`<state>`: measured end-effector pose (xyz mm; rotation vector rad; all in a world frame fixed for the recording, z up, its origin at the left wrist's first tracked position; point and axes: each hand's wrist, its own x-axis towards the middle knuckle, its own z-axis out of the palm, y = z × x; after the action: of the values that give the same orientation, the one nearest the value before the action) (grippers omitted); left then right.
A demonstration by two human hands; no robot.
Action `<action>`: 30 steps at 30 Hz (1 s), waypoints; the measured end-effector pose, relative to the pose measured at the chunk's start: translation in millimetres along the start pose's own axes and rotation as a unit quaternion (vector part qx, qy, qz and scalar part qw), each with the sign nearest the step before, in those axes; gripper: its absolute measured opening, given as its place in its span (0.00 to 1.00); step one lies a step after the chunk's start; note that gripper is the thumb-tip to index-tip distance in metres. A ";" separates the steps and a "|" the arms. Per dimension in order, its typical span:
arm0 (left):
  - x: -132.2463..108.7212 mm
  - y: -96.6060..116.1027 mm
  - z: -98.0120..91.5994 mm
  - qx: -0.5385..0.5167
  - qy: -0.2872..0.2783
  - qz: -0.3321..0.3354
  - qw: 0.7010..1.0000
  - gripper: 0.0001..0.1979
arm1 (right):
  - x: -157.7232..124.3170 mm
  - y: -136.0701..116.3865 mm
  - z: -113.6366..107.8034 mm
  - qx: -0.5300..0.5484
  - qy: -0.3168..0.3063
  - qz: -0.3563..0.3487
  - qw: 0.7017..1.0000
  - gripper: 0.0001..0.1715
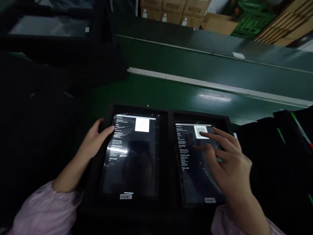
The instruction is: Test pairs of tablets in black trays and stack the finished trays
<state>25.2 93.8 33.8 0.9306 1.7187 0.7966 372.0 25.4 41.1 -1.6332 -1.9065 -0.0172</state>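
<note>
Two tablets lie side by side in the compartments of a black foam tray (170, 156). Lit test text and a white square show on both the left tablet (132, 173) and the right tablet (195, 186). My left hand (94, 142) grips the tray's left side, its thumb over the rim beside the left tablet and its other fingers mostly hidden. Over the right tablet is my right hand (227, 160), open, with fingers stretched across the screen. One fingertip overlaps the white square; whether it touches the glass I cannot tell.
Beyond the tray runs a green work surface with a pale rail (195, 83). Cardboard boxes (173, 8) and a green crate (254, 16) stand at the back. Another black tray (61, 40) with screens is at upper left. Dark stacked trays (259, 143) sit at right.
</note>
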 end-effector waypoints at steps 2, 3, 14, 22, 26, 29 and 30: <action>-2.2 -2.3 -1.2 -0.007 -0.002 0.005 1.000 0.23 | -0.6 -1.8 -0.1 0.017 0.008 0.002 1.000 0.22; -2.9 -2.9 -2.0 -0.009 -0.002 0.006 1.000 0.22 | -0.6 -3.3 -0.3 0.025 0.007 -0.001 1.000 0.22; 0.2 6.4 3.7 0.207 0.043 0.102 0.972 0.46 | 2.8 0.1 8.2 -0.058 -0.037 -0.014 0.998 0.20; -7.2 16.8 8.2 0.017 0.034 0.053 0.998 0.30 | -1.2 1.5 12.7 -0.042 -0.078 -0.005 0.996 0.23; -2.9 32.5 13.0 0.035 0.032 0.034 0.998 0.33 | 1.2 -1.1 6.0 -0.009 -0.046 -0.006 0.999 0.22; 4.4 35.7 15.0 0.058 0.022 0.039 0.997 0.37 | 3.3 -3.0 -0.4 0.001 -0.021 0.011 1.000 0.21; 7.0 34.7 15.2 0.062 0.021 0.043 0.997 0.38 | 3.7 -3.2 -2.2 0.003 -0.014 0.025 1.000 0.22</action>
<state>45.7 118.2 55.4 1.0851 1.7912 0.7778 370.0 27.1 45.7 -1.6842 -1.8840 0.0331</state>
